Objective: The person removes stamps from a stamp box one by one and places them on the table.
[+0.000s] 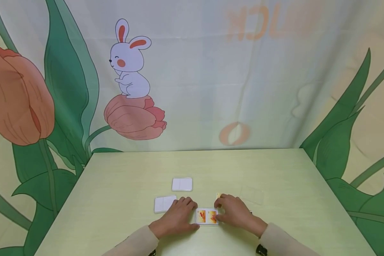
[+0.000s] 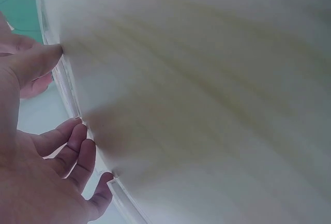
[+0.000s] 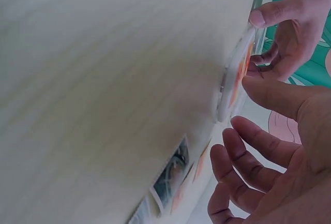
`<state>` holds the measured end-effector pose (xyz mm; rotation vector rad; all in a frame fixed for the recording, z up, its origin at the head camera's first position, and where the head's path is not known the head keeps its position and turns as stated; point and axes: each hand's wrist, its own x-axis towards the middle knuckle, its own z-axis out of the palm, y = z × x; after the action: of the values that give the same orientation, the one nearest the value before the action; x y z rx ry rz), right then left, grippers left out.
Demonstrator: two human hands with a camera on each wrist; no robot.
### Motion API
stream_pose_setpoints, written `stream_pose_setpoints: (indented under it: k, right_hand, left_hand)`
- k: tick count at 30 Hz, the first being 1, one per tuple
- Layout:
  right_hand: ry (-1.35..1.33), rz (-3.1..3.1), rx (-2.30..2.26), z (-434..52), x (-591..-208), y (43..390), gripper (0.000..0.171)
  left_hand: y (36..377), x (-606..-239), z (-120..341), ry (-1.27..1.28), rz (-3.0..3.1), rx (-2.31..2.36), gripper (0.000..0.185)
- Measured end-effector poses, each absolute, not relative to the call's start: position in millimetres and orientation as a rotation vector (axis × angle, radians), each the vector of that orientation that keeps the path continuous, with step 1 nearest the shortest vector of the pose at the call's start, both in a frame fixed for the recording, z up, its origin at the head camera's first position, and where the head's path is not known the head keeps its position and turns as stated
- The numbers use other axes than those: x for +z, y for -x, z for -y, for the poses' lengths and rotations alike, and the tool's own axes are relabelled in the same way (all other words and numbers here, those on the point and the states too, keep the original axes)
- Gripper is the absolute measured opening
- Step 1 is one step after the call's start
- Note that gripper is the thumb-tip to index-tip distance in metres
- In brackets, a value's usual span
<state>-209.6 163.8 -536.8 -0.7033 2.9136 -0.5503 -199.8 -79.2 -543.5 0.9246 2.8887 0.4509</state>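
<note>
The head view looks forward and down from above the near edge of the table [image 1: 121,177], taking in the whole tabletop, both hands and the printed backdrop [image 1: 211,71] behind the far edge. The left wrist view sits very close to the tabletop [image 2: 207,105], skimming along it with the left hand [image 2: 36,172] at its left edge (the surface is blurred). The right wrist view is equally low and close, looking leftward across the right hand [image 3: 279,167] to the orange-printed card [image 3: 235,74]. That card [image 1: 207,216] and the hands around it are what the head and right wrist views share.
</note>
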Motion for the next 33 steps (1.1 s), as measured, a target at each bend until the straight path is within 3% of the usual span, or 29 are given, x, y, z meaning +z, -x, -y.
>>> stream_pose_setpoints:
  k: [33]
  right_hand:
    - [0.632, -2.833, -0.668, -155.8, -534.7, 210.7, 0.017]
  left_hand:
    - [200.1, -544.9, 78.3, -0.923, -2.898, 0.460, 0.056]
